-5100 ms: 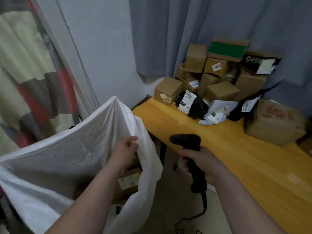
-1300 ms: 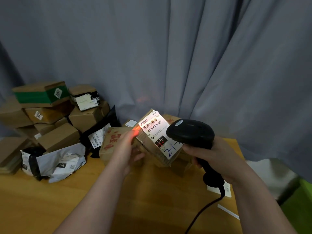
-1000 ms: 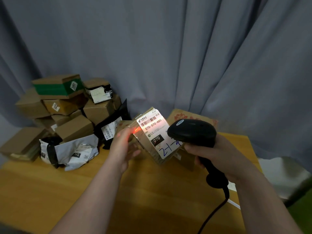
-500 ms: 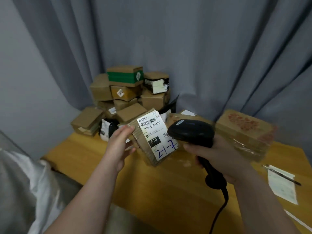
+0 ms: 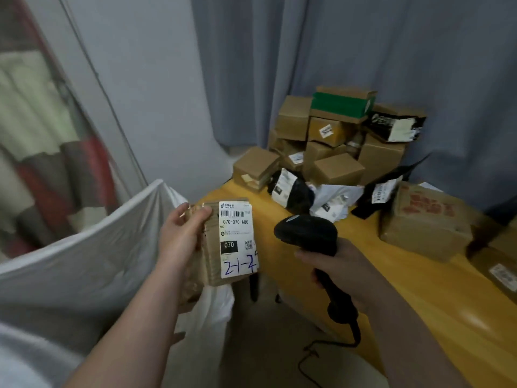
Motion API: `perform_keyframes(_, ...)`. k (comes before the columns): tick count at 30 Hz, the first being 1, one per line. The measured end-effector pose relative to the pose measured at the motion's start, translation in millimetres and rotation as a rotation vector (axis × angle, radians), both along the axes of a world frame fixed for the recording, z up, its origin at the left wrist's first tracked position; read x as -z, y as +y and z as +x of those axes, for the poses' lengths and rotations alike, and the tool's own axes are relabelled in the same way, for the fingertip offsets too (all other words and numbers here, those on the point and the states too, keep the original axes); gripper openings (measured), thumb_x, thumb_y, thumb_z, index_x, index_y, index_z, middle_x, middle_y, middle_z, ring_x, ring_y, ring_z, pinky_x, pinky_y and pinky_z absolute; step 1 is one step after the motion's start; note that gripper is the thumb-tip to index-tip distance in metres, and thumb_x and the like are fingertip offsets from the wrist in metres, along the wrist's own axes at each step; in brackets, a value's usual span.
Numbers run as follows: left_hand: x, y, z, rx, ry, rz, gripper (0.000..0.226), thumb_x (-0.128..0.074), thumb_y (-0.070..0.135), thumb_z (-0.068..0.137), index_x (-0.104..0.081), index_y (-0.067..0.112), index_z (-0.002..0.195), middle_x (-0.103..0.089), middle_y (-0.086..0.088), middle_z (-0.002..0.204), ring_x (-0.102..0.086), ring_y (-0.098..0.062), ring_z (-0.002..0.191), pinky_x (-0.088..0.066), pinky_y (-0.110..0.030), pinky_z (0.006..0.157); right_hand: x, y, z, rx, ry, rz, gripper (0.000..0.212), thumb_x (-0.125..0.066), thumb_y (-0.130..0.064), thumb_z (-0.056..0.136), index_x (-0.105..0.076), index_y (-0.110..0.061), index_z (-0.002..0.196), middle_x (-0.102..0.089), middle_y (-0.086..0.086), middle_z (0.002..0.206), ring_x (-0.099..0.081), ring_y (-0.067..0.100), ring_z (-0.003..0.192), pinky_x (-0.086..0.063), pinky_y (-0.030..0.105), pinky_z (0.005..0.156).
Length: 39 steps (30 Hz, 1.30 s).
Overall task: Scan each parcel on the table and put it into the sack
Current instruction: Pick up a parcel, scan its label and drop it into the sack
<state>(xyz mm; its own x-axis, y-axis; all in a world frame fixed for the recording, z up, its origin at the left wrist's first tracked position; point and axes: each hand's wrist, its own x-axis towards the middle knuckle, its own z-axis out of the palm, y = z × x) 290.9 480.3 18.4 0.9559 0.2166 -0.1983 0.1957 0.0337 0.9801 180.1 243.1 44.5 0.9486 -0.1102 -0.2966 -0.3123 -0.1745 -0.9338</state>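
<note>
My left hand (image 5: 181, 236) grips a small brown parcel (image 5: 212, 247) with a white label marked 070, held upright in the air just past the table's left end and above the near edge of the white sack (image 5: 84, 261). My right hand (image 5: 335, 264) holds the black handheld scanner (image 5: 306, 233) by its handle, to the right of the parcel, its cable hanging to the floor. A pile of brown boxes and black and white mailer bags (image 5: 335, 152) sits at the far end of the wooden table (image 5: 419, 298).
A large brown box with red print (image 5: 425, 219) lies on the table at the right, with another labelled parcel (image 5: 500, 264) at the frame's edge. A grey curtain (image 5: 363, 51) hangs behind the pile. A wall and a patterned cloth (image 5: 42, 135) stand at left.
The view has swung left from the table to the sack. My left hand has carried the labelled parcel left off the table toward the sack; the scanner's red light no longer falls on it.
</note>
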Motion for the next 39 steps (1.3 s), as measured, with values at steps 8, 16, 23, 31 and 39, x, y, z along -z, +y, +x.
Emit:
perform_keyframes(8, 29.1, 90.9, -10.5, -0.109, 0.017, 0.35, 0.079, -0.08, 0.045, 0.067, -0.05, 0.023, 0.137, -0.059, -0.003, 0.129, -0.058, -0.022, 0.114, -0.046, -0.041, 0.101, 24.1, 83.0, 16.3, -0.125, 0.115, 0.023, 0.015, -0.074, -0.025, 0.083, -0.067, -0.011, 0.084, -0.058, 0.001, 0.053, -0.056, 0.015, 0.05, -0.044, 0.029, 0.056)
perform_keyframes(16, 41.8, 85.4, -14.0, 0.132, 0.105, 0.509, 0.05, -0.065, 0.023, 0.09, -0.052, 0.019, 0.138, -0.048, -0.006, 0.141, -0.05, -0.028, 0.124, -0.045, -0.046, 0.102, 36.3, 93.6, 12.6, -0.096, 0.134, 0.002, 0.014, -0.074, -0.028, 0.083, -0.069, -0.015, 0.085, -0.061, 0.001, 0.059, -0.059, 0.016, 0.059, -0.048, 0.03, 0.061)
perform_keyframes(23, 15.1, 3.9, -9.9, 0.432, -0.008, 0.395, 0.032, -0.062, 0.021, 0.091, -0.063, 0.018, 0.123, -0.061, 0.0, 0.091, -0.06, -0.017, 0.091, -0.051, -0.037, 0.087, 23.0, 41.9, -11.3, 0.102, 0.133, 0.014, 0.018, -0.074, -0.022, 0.083, -0.066, -0.007, 0.09, -0.059, 0.007, 0.061, -0.056, 0.019, 0.056, -0.046, 0.031, 0.058)
perform_keyframes(31, -21.6, -146.3, -26.8, 0.805, -0.184, 0.438, 0.027, -0.061, 0.024, 0.092, -0.063, 0.024, 0.12, -0.062, -0.003, 0.108, -0.06, -0.019, 0.101, -0.053, -0.039, 0.089, -5.4, -71.4, -67.5, 0.477, 0.0, 0.039, 0.021, -0.076, -0.017, 0.08, -0.068, -0.008, 0.096, -0.061, 0.008, 0.073, -0.057, 0.021, 0.064, -0.047, 0.033, 0.062)
perform_keyframes(39, -50.4, -318.9, -72.0, 1.033, -0.301, 0.397, 0.03, -0.06, 0.019, 0.091, -0.064, 0.018, 0.121, -0.065, -0.004, 0.102, -0.062, -0.017, 0.09, -0.053, -0.033, 0.078, -23.0, -218.1, -129.4, 0.8, -0.084, 0.117, 0.021, -0.074, -0.017, 0.083, -0.065, -0.011, 0.101, -0.061, 0.012, 0.08, -0.055, 0.018, 0.06, -0.046, 0.032, 0.058)
